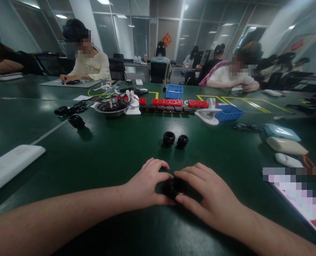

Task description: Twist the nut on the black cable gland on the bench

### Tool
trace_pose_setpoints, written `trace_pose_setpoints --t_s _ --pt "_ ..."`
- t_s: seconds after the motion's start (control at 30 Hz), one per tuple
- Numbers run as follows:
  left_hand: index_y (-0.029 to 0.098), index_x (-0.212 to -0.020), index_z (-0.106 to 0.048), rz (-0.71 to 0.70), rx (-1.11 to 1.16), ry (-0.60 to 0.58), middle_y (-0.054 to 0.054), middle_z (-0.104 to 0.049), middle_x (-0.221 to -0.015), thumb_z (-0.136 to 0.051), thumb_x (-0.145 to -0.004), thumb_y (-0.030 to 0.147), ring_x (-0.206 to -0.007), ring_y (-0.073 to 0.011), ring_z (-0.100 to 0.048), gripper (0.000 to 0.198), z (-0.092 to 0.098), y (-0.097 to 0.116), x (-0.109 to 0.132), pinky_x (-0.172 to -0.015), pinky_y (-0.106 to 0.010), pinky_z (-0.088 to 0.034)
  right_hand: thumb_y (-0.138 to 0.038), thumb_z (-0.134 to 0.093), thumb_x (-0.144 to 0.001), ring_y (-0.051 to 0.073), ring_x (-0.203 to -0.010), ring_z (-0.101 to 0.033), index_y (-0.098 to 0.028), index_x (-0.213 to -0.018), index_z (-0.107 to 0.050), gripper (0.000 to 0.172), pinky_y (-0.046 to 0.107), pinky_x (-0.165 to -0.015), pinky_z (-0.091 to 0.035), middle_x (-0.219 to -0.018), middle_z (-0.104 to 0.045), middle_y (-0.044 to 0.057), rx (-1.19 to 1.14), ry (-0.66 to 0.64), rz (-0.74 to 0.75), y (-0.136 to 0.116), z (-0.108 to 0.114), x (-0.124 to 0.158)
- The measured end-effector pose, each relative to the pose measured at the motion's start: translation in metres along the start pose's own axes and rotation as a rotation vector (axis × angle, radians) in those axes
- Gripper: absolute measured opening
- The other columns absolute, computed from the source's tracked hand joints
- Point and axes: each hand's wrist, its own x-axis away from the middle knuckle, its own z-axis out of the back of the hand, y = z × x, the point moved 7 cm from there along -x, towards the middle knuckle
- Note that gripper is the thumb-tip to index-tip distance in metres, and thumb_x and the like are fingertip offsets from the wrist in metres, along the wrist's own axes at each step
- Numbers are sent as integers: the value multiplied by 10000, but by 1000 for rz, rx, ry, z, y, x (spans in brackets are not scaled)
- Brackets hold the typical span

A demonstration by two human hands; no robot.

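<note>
On the green table in front of me stands a short black hollow cylindrical part (177, 185), its round opening facing up. My left hand (150, 183) is curled about its left side, thumb and index fingertips at the part. From the right, my right hand (210, 190) closes on the same part, with thumb at the near side and fingers at the far side. Some of its wall is hidden by my fingers. Beyond my hands are two similar black hollow parts, a larger one (169, 138) and a smaller one (183, 141), side by side.
Farther left lies another black part (77, 121) near a metal bowl (111, 108) of cables. Red power strips (167, 102), white clip stands (208, 114) and blue bins (229, 112) cross the middle. Cases (286, 146) lie right, a white box (14, 165) left. Several people sit beyond.
</note>
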Motion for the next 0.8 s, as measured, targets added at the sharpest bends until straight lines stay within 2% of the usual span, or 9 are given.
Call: trace_pose_setpoints --t_s 0.27,0.47,0.6,0.8 --pt "241 -1000 -617 6 8 0 -64 -458 -1110 -757 -615 424 -1068 -266 -416 449 0 0 1 -1013 -527 -196 -176 -567 -798 205 -801 -481 -157 -1011 -586 215 352 -696 -426 -875 -574 60 -31 -64 -49 -2 -5 -1" --pt "242 -995 -617 -10 11 27 -51 -459 -1075 -773 -591 417 -1034 -255 -422 467 -2 -1 0 -989 -480 -257 -158 -549 -797 200 -797 -472 -146 -979 -592 188 357 -713 -424 -864 -561 63 -46 -74 -67 -1 -7 -1" --pt "232 -994 -611 -13 23 7 -48 -464 -1076 -770 -594 412 -1039 -249 -423 466 -1 0 -1 -1004 -485 -231 -162 -549 -800 200 -798 -473 -149 -960 -598 168 352 -707 -425 -864 -562 64 -53 -79 -81 0 -8 -1" --pt "228 -1023 -604 -11 41 -30 -59 -490 -1099 -769 -600 399 -1051 -253 -430 486 2 4 -1 -995 -482 -258 -174 -542 -805 200 -789 -480 -155 -977 -600 182 343 -691 -432 -854 -569 65 -44 -74 -78 -1 -6 -2"
